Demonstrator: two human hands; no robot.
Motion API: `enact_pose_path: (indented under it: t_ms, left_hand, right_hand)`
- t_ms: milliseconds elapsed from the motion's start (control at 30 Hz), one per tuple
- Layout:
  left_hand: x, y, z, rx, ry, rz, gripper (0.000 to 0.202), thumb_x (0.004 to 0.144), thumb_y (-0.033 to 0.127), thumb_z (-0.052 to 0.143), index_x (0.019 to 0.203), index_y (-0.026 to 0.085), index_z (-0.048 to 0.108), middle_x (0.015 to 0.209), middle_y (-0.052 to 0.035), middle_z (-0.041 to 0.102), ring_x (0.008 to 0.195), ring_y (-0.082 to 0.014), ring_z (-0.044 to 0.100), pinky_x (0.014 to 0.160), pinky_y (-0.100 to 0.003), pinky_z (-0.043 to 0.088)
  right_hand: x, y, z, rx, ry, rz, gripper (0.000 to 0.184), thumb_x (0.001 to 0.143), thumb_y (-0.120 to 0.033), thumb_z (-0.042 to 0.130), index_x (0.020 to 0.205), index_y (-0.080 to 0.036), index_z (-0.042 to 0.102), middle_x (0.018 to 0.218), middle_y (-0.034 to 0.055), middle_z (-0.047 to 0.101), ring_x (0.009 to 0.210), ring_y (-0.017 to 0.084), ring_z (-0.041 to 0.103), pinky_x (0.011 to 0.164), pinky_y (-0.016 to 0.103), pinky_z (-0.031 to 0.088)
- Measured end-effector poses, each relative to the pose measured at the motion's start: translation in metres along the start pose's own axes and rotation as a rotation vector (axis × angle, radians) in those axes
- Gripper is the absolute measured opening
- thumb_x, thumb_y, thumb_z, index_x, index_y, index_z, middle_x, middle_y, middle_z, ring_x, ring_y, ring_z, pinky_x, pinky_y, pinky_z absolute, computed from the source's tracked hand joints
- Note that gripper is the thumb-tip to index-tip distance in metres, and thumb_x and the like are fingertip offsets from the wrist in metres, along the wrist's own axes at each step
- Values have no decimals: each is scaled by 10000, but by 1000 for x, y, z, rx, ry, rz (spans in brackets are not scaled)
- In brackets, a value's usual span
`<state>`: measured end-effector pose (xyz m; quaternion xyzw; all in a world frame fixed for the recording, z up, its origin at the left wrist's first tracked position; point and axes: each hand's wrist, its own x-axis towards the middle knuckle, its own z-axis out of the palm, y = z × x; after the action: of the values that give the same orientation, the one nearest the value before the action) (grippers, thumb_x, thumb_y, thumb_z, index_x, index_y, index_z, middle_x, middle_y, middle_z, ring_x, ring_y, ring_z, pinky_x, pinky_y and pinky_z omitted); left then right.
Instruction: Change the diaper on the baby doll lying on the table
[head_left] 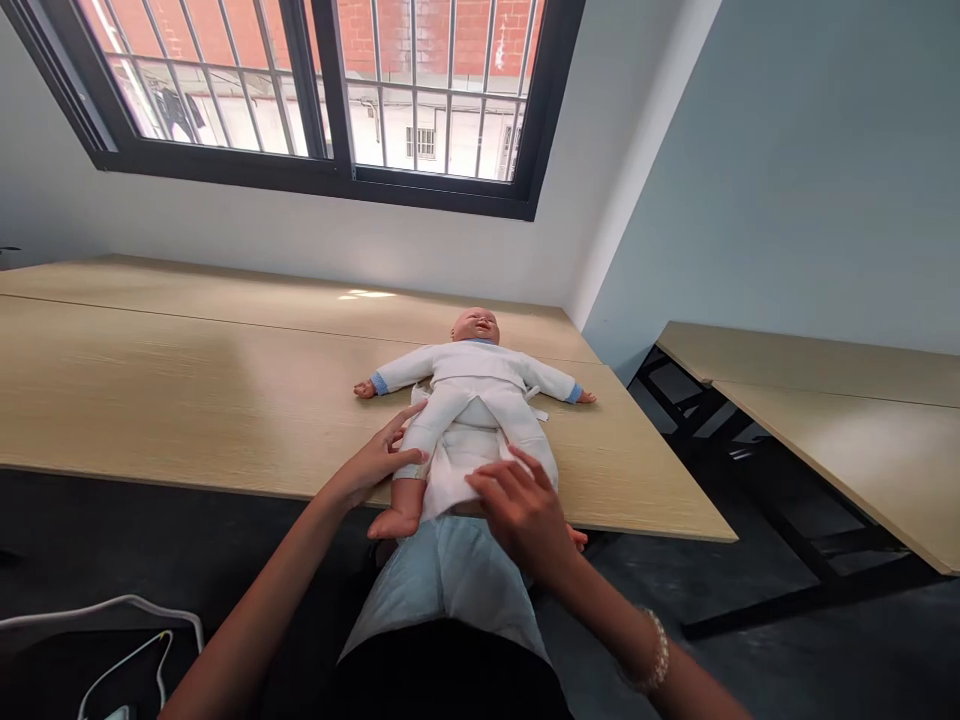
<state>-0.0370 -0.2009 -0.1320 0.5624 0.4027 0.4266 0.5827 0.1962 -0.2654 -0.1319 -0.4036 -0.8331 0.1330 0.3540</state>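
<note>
A baby doll (487,365) lies on its back on the table, arms spread, head toward the window. It wears a white top with blue cuffs and white trousers. Between its legs lies a white cloth (450,480), perhaps a diaper, reaching the table's front edge. My left hand (382,455) rests open against the doll's leg on the left, fingers stretched along it and the thumb over the trouser leg. My right hand (525,505) is closed, bent fingertips on the white cloth's near edge. It hides part of the other leg; only that foot's toes show.
The wooden table (187,380) runs along the wall under a barred window (337,90). A second table (840,420) with a black frame stands to the right, across a gap. White cables (127,603) lie at lower left. My legs are right at the front edge.
</note>
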Motion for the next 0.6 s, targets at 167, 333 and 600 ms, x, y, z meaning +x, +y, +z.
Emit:
enact_pose_path:
  t_ms: [167, 333, 600]
  left_hand:
    - [-1, -5, 6, 159, 48, 26, 765, 699, 326, 710, 1407, 181, 461, 1376, -120, 551, 1219, -320, 531, 1013, -399, 433]
    - [-8, -2, 20, 507, 171, 132, 777, 708, 252, 635, 1457, 215, 433, 1290, -106, 552, 1198, -313, 513, 1062, -434, 374]
    - [-32, 16, 43, 784, 297, 163, 684, 735, 365, 648, 1398, 268, 515, 1205, -120, 525, 1179, -361, 491, 1012, -541, 409]
  right_hand:
    - [75, 9, -38, -12, 210, -11, 147, 910, -309, 542, 882, -289, 685, 832, 61, 630, 949, 311, 578, 1121, 511, 277]
    - [169, 58, -52, -258, 76, -49, 193, 904, -271, 514, 996, -210, 673, 966, 115, 678, 966, 318, 591, 940, 481, 384]
    - [179, 145, -22, 136, 39, 157, 413, 806, -581, 561, 710, -181, 595, 758, 26, 614, 774, 197, 562, 771, 315, 443]
